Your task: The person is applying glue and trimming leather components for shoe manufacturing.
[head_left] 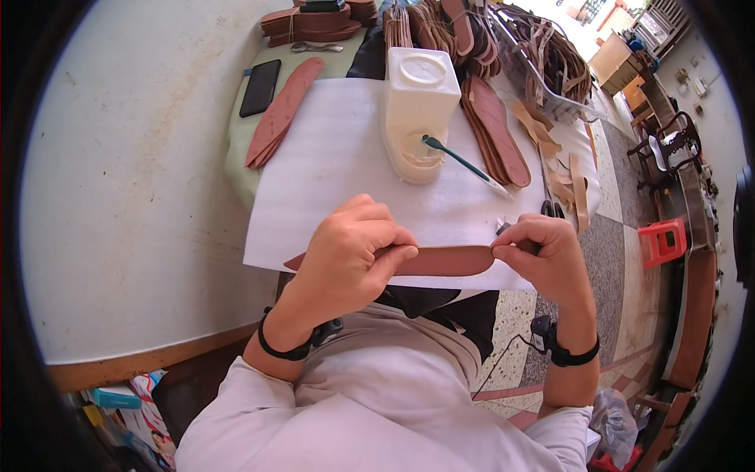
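Observation:
A reddish-brown insole [452, 263] lies lengthwise across the near edge of the white-covered table. With thumb and fingers closed, my left hand [350, 250] pinches its upper edge near the middle and hides part of it. My right hand [545, 250] is closed in a pinch at the insole's right end. Just beyond them stands a white plastic glue container [425, 98] with an open, glue-smeared spout. A brush with a dark green handle [468, 164] rests across that opening. To its right lies a fanned stack of insoles [503, 138].
At the left are another insole stack [289, 106], a black phone [260, 88] and a spoon-like metal tool [317, 47]. Tan strips [580, 193] and scissors [553, 208] lie at the right edge. A plastic crate of brown strips [543, 59] and bundled insoles [429, 30] stand at the back.

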`<state>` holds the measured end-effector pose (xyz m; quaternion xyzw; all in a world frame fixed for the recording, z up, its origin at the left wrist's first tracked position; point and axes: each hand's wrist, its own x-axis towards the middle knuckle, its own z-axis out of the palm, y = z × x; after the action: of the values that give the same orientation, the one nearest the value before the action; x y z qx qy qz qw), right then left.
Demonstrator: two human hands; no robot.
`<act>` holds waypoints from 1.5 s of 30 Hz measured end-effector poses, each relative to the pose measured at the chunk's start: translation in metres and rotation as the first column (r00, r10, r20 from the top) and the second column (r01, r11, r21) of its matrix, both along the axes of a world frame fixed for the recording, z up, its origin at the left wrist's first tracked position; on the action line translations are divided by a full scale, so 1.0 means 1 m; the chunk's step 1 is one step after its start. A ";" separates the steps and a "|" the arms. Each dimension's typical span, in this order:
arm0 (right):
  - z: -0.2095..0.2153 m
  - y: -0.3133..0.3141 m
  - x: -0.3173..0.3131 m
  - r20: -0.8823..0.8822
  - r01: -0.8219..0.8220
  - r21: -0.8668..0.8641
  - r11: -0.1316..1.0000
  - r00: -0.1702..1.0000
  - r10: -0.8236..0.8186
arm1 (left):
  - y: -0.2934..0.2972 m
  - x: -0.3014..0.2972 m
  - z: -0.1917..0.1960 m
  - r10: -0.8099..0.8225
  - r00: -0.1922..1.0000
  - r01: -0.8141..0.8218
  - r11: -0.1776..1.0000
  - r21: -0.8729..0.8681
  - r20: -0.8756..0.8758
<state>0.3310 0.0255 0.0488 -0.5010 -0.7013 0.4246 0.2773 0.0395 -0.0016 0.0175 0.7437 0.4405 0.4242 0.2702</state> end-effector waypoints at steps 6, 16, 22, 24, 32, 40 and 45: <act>-0.004 -0.007 -0.005 0.013 0.044 0.046 0.998 0.999 -0.045 | 0.002 0.003 0.008 0.016 0.998 -0.013 0.998 0.056 -0.062; -0.002 -0.013 -0.023 -0.055 0.071 0.313 0.947 0.997 -0.057 | 0.011 0.013 0.012 0.057 0.994 -0.030 0.964 0.265 -0.095; -0.011 -0.016 -0.037 -0.068 0.030 0.284 0.958 0.998 -0.011 | 0.010 0.030 0.005 -0.030 0.999 0.032 0.967 0.254 -0.010; -0.014 -0.016 -0.039 -0.074 0.028 0.277 0.960 0.997 -0.008 | 0.011 0.035 0.005 -0.046 0.999 0.048 0.966 0.254 -0.015; -0.015 -0.008 -0.023 -0.313 -0.071 -0.064 0.995 0.948 0.047 | 0.009 0.028 0.015 -0.007 0.997 0.031 0.955 0.294 -0.082; -0.012 -0.006 -0.022 -0.404 -0.102 -0.220 0.970 0.915 0.004 | 0.007 0.012 0.016 0.011 0.999 0.002 0.973 0.233 -0.051; -0.008 -0.006 -0.022 -0.449 -0.065 -0.249 0.966 0.892 -0.056 | 0.005 0.011 0.015 0.036 0.999 -0.038 0.984 0.175 0.014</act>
<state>0.3089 0.0197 0.0407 -0.4185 -0.5577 0.6174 0.3642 0.0502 0.0036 0.0321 0.7539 0.4138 0.4703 0.1981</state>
